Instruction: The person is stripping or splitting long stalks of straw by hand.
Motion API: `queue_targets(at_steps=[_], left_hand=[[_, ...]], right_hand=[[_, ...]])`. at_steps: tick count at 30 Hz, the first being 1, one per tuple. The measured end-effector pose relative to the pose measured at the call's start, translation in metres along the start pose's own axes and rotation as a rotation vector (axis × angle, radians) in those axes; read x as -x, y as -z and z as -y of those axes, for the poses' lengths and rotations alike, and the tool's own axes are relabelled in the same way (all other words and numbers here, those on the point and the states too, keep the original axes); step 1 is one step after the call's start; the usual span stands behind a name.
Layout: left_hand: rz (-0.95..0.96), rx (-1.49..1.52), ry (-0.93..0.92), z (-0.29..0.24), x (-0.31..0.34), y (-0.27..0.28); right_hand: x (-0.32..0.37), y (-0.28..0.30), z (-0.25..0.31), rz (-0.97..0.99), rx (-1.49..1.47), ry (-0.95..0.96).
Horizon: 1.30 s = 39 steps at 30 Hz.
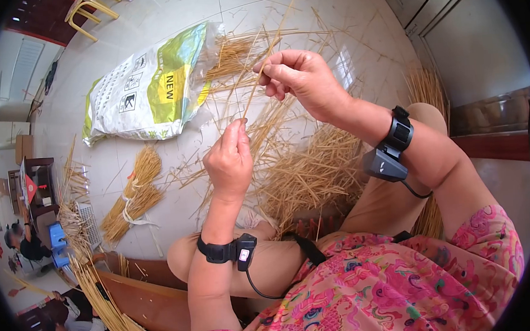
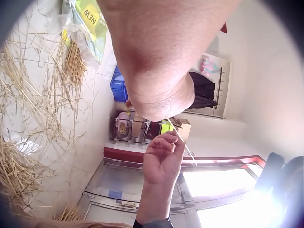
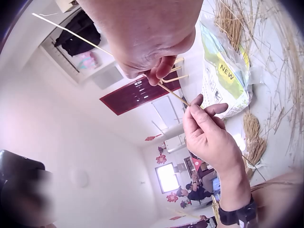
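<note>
A long, thin stalk of straw [image 1: 291,7] slants up between my two hands in the head view. My left hand [image 1: 230,162] pinches its lower end between thumb and fingers. Farther up, the right hand [image 1: 299,76] pinches the same stalk with thumb and forefinger, its other fingers loosely bent. In the right wrist view, a short stretch of the straw [image 3: 175,96] spans the gap to the left hand [image 3: 209,135], and a long end sticks out behind the right hand. Below lies a heap of loose straw [image 1: 315,174] on the floor.
A white and green plastic bag [image 1: 149,90] lies ahead, with straight stalks [image 1: 233,56] beside its mouth. Tied straw bundles [image 1: 146,166] rest left of the heap. More straw stands at the right by a metal door [image 1: 482,58]. Other people sit far left.
</note>
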<state>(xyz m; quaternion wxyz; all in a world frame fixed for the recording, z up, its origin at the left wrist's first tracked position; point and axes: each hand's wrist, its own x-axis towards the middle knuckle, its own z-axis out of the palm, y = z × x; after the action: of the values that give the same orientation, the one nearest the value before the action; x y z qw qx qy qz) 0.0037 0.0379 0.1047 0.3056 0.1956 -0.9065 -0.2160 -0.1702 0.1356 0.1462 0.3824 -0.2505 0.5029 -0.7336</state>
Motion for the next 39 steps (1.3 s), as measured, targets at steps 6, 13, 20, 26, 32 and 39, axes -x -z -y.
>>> queue_targets(at_steps=[6, 13, 20, 26, 32, 39], left_hand=[[-0.008, 0.001, -0.021, -0.001, -0.001, 0.0], [-0.005, 0.005, -0.03, 0.001, -0.001, -0.001], [0.014, 0.022, -0.028, -0.001, -0.001, -0.001], [0.123, 0.077, 0.038, -0.005, 0.0, 0.003], [0.027, 0.194, 0.109, -0.01, -0.003, 0.001], [0.079, 0.214, 0.148, -0.007, -0.003, 0.005]], right_hand=[[0.001, 0.0, 0.0, -0.008, 0.031, 0.002], [0.0, 0.003, -0.001, 0.003, 0.022, 0.036], [0.001, 0.001, -0.001, 0.003, -0.004, 0.043], [-0.001, 0.005, -0.009, 0.029, -0.244, -0.118], [0.01, -0.001, -0.021, 0.119, -0.005, -0.334], [0.004, 0.001, -0.007, 0.127, 0.31, -0.117]])
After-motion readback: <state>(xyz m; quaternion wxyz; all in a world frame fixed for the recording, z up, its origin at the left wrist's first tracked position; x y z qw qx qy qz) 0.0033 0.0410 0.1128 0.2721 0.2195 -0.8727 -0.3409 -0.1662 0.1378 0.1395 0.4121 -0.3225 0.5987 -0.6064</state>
